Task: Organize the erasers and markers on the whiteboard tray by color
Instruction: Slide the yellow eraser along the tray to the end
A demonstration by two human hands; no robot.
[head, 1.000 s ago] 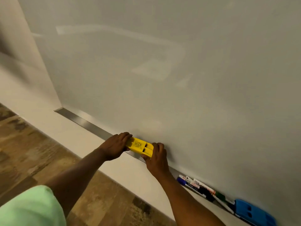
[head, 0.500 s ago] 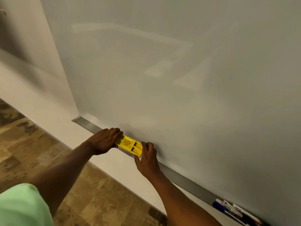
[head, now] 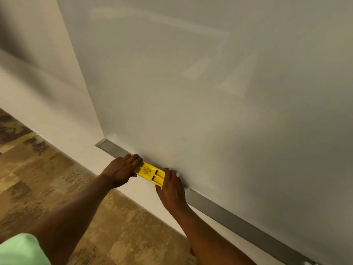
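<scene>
Both hands share the grip on one yellow eraser (head: 149,172): the left hand (head: 120,172) covers its left end with the fingers laid over the top, and the right hand (head: 172,188) closes on its right end, fingers reaching over the far edge toward the board. The eraser lies flat between them on the whiteboard tray (head: 225,214), long side along the rail and its back edge against, or just shy of, the whiteboard (head: 210,92); which of the two cannot be told

The step in hand looks like placing this eraser toward the tray's left end, which lies just beyond the left hand. To do it well, keep the eraser level and parallel to the rail, slide it instead of lifting it, and let the left fingers lead while the right hand only steadies. The rail is narrow, so pressure should go down and toward the board, never outward, or the eraser could tip off the front lip onto the floor (head: 57,188) below the grip

Right of the grip the tray runs bare to the frame's lower right corner, where something small and pale shows at the edge, too cropped to name. No markers can be made out in this view, so most of the colour sorting is probably yet to come
</scene>
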